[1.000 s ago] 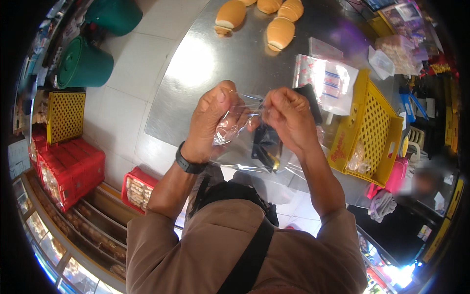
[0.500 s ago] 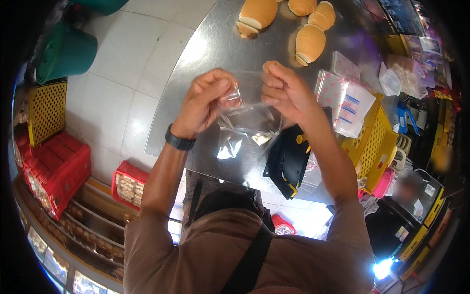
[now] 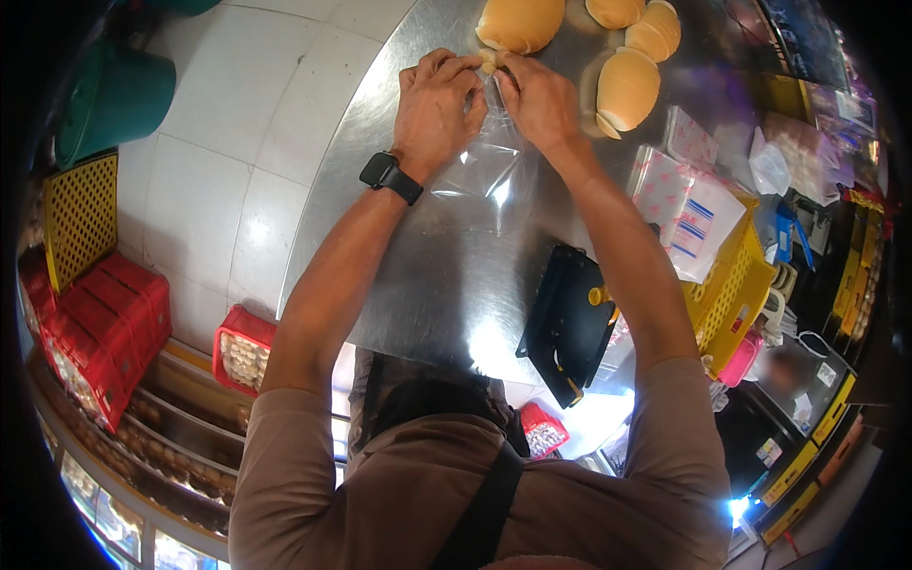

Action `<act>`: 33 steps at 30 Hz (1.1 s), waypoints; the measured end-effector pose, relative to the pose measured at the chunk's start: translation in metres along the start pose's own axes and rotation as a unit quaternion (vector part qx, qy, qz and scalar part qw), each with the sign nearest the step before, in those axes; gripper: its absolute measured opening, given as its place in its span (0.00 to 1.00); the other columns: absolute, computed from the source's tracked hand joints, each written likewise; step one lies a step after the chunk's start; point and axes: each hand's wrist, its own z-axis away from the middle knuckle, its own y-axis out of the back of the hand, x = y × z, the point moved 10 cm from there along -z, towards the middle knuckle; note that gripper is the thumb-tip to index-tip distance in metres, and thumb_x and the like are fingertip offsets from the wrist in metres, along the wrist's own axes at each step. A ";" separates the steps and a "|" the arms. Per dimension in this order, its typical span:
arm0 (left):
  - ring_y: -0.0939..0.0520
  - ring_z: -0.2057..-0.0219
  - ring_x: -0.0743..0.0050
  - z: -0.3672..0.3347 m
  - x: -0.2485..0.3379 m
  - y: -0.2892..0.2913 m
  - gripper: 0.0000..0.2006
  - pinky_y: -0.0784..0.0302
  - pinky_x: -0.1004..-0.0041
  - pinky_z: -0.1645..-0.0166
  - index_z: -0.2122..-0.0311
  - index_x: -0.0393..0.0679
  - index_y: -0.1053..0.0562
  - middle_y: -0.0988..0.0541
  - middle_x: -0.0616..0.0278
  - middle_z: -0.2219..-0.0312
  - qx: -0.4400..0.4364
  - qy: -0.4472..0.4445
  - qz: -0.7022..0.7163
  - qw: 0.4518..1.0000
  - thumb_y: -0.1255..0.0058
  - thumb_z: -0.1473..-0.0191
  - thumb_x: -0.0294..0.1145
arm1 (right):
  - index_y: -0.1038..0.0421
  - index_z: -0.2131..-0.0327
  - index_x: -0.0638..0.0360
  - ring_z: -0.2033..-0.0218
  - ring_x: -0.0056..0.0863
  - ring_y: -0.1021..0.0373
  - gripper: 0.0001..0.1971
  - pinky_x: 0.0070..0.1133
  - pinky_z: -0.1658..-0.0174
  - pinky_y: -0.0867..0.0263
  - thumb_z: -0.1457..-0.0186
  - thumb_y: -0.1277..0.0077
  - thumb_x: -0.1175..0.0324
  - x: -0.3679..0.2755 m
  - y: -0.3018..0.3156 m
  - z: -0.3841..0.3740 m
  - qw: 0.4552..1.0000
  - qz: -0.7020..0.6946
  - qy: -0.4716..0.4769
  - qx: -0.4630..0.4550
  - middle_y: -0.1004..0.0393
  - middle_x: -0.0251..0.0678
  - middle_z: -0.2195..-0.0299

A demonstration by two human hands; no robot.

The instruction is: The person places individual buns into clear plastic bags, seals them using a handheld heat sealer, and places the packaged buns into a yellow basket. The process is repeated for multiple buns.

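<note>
Both my hands meet at the far part of the steel table. My left hand [image 3: 439,106], with a dark watch on the wrist, has its fingers curled and pinching the mouth of a clear plastic bag [image 3: 480,176]. My right hand [image 3: 543,103] pinches the bag from the other side. Between my fingertips shows the small knobbed end [image 3: 489,62] of a large golden bread roll [image 3: 522,24]. The bag stretches back toward me, flat and shiny. How far its mouth reaches over the bread is hidden by my fingers.
More bread rolls [image 3: 628,88] lie to the right. A black holder with yellow knobs [image 3: 567,318] sits near the table's front edge. Stacked packs [image 3: 686,211] and a yellow crate [image 3: 731,299] stand at right. Red crates [image 3: 109,323] and a green bin [image 3: 119,104] are at left.
Both hands have moved away from me, from the middle of the table to the near end of the bread roll. The clear bag has gone with them and now trails behind.
</note>
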 end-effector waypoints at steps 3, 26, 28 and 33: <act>0.28 0.47 0.61 -0.002 -0.001 -0.002 0.05 0.38 0.57 0.47 0.68 0.44 0.23 0.22 0.67 0.51 -0.006 -0.001 -0.003 1.000 0.44 0.51 0.32 | 0.25 0.57 0.54 0.65 0.46 0.24 0.12 0.38 0.61 0.29 0.45 0.46 0.66 0.005 -0.007 -0.006 0.999 0.019 -0.007 -0.030 0.21 0.40 0.63; 0.30 0.41 0.66 -0.009 0.005 -0.009 0.07 0.40 0.55 0.42 0.65 0.45 0.23 0.32 0.63 0.39 -0.037 -0.029 -0.010 0.999 0.44 0.50 0.32 | 0.23 0.67 0.57 0.66 0.42 0.25 0.08 0.35 0.62 0.29 0.50 0.43 0.66 0.013 0.001 -0.007 0.999 -0.040 0.011 0.021 0.23 0.37 0.65; 0.30 0.42 0.66 -0.008 0.004 -0.009 0.07 0.40 0.55 0.42 0.65 0.46 0.23 0.32 0.63 0.39 -0.038 -0.027 -0.005 0.999 0.44 0.50 0.33 | 0.23 0.68 0.57 0.67 0.42 0.25 0.07 0.35 0.64 0.28 0.49 0.43 0.66 0.011 -0.001 -0.008 0.999 -0.007 0.028 0.021 0.23 0.36 0.66; 0.29 0.42 0.66 -0.008 0.003 -0.010 0.06 0.40 0.56 0.42 0.66 0.47 0.22 0.32 0.64 0.39 -0.034 -0.028 -0.006 0.999 0.44 0.50 0.34 | 0.22 0.65 0.57 0.68 0.40 0.24 0.08 0.30 0.63 0.27 0.49 0.41 0.68 0.013 -0.001 -0.007 0.998 0.012 0.046 0.033 0.21 0.35 0.66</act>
